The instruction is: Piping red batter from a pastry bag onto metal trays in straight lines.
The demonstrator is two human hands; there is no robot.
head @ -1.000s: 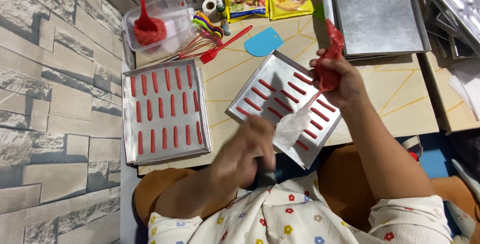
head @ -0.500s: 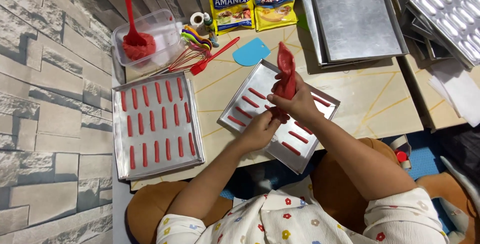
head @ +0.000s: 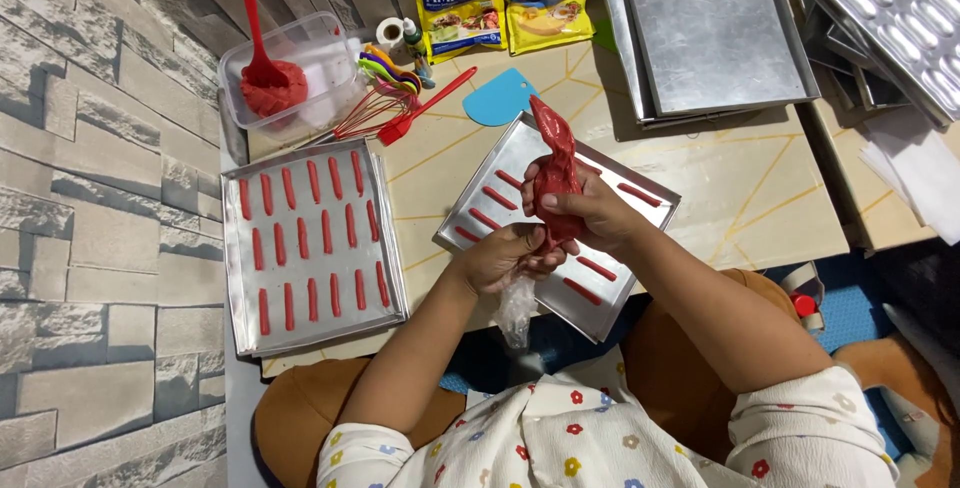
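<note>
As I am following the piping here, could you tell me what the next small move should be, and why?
Probably lower the red piping bag, held in both the left hand and the right hand, toward the tray: its tip points up, and bare metal remains between strips.

Filled tray point(head: 312, 248) sits left of 2nd tray point(head: 640, 198). Tub point(head: 300, 53) behind it; stacked empty trays point(head: 715, 33) far right.

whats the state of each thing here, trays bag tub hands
piping bag: filled with red batter, held upright in both hands
right hand: closed around the bag
left hand: closed on the bag's lower end
middle tray: partly piped with red strips
left tray: full of red strips
plastic tub: open, red batter and spatula inside
far tray: bare
</note>
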